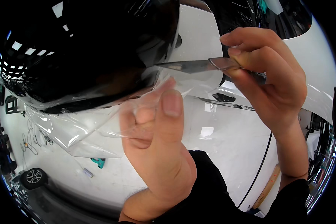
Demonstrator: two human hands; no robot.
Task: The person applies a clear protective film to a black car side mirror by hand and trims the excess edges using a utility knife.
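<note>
A glossy black car mirror housing (100,50) fills the upper left of the view. Clear plastic film (70,131) clings along its lower edge and hangs below it in folds. My left hand (159,134) pinches the film between thumb and fingers beneath the housing's right end. At the right, my right hand (268,67) holds a thin pointed knife blade (190,65) between thumb and fingers. The blade points left, its tip at the edge of the housing and film, just above my left fingertips. Whether the tip touches the housing I cannot tell.
A white car body (316,64) with a dark window stands behind my right hand. On the pale floor lie a teal power tool (99,162), coiled cables (29,142), a wheel (34,177) and a long cardboard box (267,186). A black hose (261,162) runs along the lower right.
</note>
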